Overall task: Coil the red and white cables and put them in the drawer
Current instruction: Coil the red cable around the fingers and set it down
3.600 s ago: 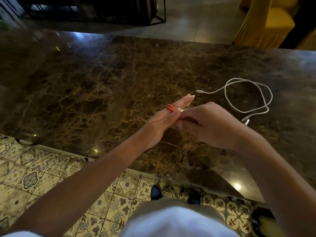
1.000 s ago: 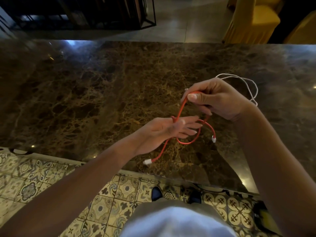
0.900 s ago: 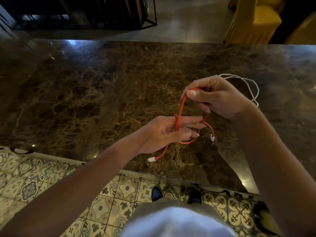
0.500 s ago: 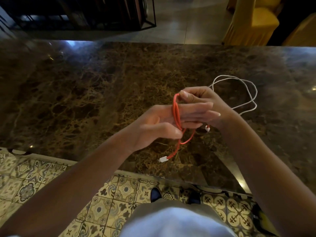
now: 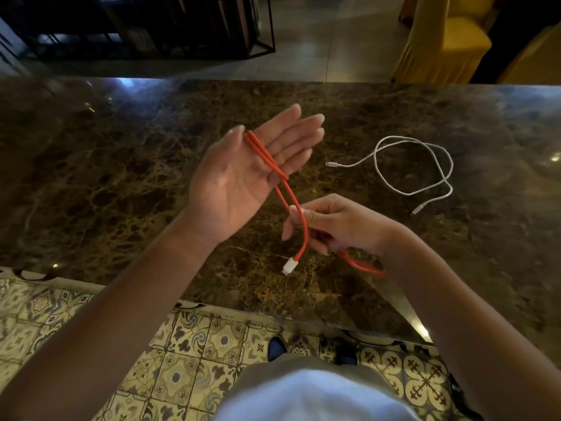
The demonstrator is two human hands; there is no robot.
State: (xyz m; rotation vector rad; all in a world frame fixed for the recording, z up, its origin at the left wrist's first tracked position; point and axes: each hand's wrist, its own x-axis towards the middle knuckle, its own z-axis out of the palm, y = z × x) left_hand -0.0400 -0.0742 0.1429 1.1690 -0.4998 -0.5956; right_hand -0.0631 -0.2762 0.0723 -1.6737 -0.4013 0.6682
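Compared with half a second earlier, the left hand (image 5: 243, 174) has turned palm up and spread flat, where it had been edge-on with the right hand tucked behind it; the right hand (image 5: 331, 226) has dropped to a place nearer the body and to the right of the left wrist. The red cable (image 5: 267, 156) lies in two strands side by side across the left fingers (image 5: 291, 138), which are straight and relaxed, the thumb resting beside the strands. From the little-finger edge one strand runs down to the right hand, whose thumb and curled fingers pinch it. Below that grip the cable hangs to a white plug (image 5: 290, 265), and a further red length trails out under the right wrist. The white cable (image 5: 416, 165) lies in a loose loop on the marble counter (image 5: 121, 177), beyond and to the right of the right hand, untouched.
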